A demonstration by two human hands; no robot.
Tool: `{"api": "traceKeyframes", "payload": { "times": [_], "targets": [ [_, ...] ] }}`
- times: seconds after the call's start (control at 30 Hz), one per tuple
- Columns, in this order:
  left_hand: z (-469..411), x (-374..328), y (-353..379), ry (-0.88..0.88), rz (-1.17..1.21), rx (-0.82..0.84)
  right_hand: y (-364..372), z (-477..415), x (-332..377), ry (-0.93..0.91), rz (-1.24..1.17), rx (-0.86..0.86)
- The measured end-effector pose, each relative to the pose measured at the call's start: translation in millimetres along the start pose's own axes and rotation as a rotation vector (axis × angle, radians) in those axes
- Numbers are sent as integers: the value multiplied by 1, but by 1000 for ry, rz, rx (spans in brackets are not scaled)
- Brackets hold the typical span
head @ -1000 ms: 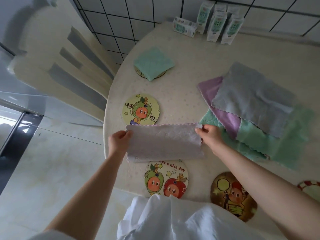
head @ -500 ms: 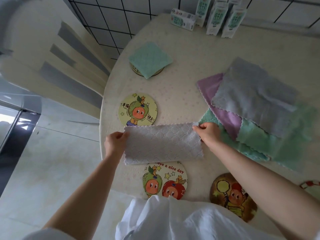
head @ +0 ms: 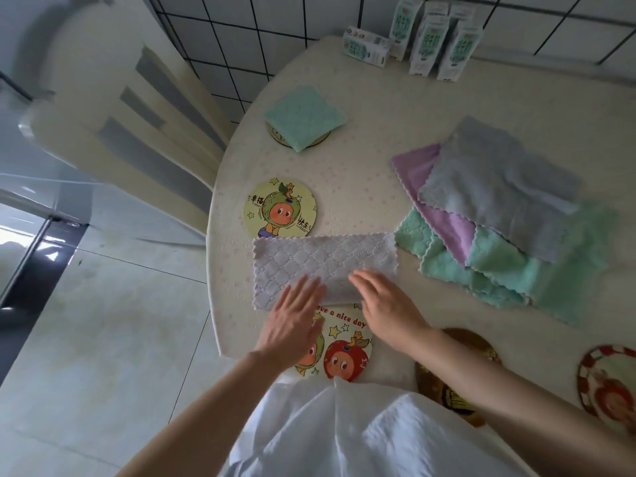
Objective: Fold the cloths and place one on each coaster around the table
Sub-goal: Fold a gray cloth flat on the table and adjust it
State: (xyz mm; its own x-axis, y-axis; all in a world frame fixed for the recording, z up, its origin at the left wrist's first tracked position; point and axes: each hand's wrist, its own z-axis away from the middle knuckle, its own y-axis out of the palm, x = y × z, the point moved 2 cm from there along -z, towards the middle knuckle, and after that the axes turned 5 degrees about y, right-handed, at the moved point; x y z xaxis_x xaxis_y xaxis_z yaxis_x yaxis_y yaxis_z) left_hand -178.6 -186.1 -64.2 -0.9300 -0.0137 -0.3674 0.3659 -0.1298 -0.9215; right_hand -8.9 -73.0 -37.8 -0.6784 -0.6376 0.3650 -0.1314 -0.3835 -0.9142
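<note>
Here, pressing down on the near half of the lilac-grey cloth (head: 320,259) with the left hand (head: 292,321) and the right hand (head: 389,308). Palms down, fingers straight and loosely spread, side by side, pinching nothing.

Under the wrists, the "have a nice day" coaster (head: 344,346), its far rim covered by the cloth's near edge. At the cloth's far edge, meeting the near rim of the green-hat coaster (head: 279,208). Just beside the cloth's right end, a loose unfolded pile lying askew: grey cloth (head: 499,187) on top, purple cloth (head: 447,222) beneath, green cloths (head: 499,273) lowest. Farther off to the left, a folded green cloth (head: 304,115) sitting on the far coaster (head: 322,138). Close to the body on the right, a brown coaster (head: 433,383) partly hidden by the right forearm, then a red-and-white coaster (head: 605,380) cut off at the picture's edge. Along the far side of the table (head: 378,80), white-and-green cartons (head: 430,32) against a tiled wall. Left of the table, a pale chair (head: 137,115).

Lying flat near the table's front-left edge, as a long strip, long axis running left to right across the view.

Quilted in diamonds, fluffy, scalloped at the edges, pale lilac-grey throughout.
</note>
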Motion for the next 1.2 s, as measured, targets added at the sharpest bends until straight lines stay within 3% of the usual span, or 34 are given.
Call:
{"api": "traceKeyframes", "payload": {
  "times": [0.13,0.53,0.97,1.2],
  "targets": [
    [10,-13,18,13,-69,142,22,11,13,-81,94,49],
    [70,31,17,-316,-38,67,10,54,-40,-58,246,139],
    [67,28,12,-344,-39,54,-5,11,-12,9,477,241],
    [66,38,7,-304,-128,43,-17,10,-8,-34,312,101]
  ]
}}
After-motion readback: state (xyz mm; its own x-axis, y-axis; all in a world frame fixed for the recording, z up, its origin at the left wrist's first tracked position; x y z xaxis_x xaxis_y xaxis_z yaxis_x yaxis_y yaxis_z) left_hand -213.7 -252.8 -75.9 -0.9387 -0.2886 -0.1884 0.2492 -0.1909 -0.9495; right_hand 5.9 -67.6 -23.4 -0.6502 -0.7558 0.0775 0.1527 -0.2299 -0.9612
